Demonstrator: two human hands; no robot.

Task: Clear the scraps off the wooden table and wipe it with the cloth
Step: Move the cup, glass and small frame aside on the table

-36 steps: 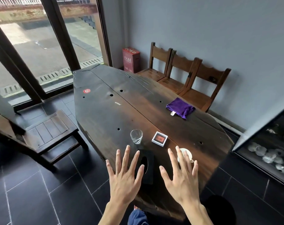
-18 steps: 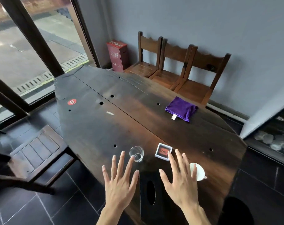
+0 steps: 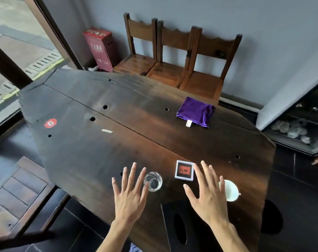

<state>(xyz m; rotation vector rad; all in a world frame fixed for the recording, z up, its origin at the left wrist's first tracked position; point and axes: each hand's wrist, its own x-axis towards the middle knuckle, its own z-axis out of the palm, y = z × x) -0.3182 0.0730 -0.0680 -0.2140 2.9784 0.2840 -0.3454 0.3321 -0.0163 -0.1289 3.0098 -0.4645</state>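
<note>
A long dark wooden table (image 3: pixel 129 142) fills the middle of the view. A folded purple cloth (image 3: pixel 195 111) lies near its far right edge. One small pale scrap (image 3: pixel 107 131) rests on the left-middle of the top. My left hand (image 3: pixel 130 195) hovers over the near edge with fingers spread, just left of a clear glass (image 3: pixel 153 181). My right hand (image 3: pixel 208 194) is also spread and holds nothing, between a small white-framed red box (image 3: pixel 184 170) and a white cup (image 3: pixel 229 190).
A black tissue box (image 3: pixel 182 228) sits at the near edge under my right wrist. A red round sticker (image 3: pixel 50 123) marks the table's left side. Three wooden chairs (image 3: pixel 174 57) stand against the far wall, a bench (image 3: pixel 16 195) on the left, a glass cabinet (image 3: pixel 298 128) at right.
The view has moved closer to the table and tilted down. Both hands stay spread and have advanced over the near edge, toward the glass and the small box.
</note>
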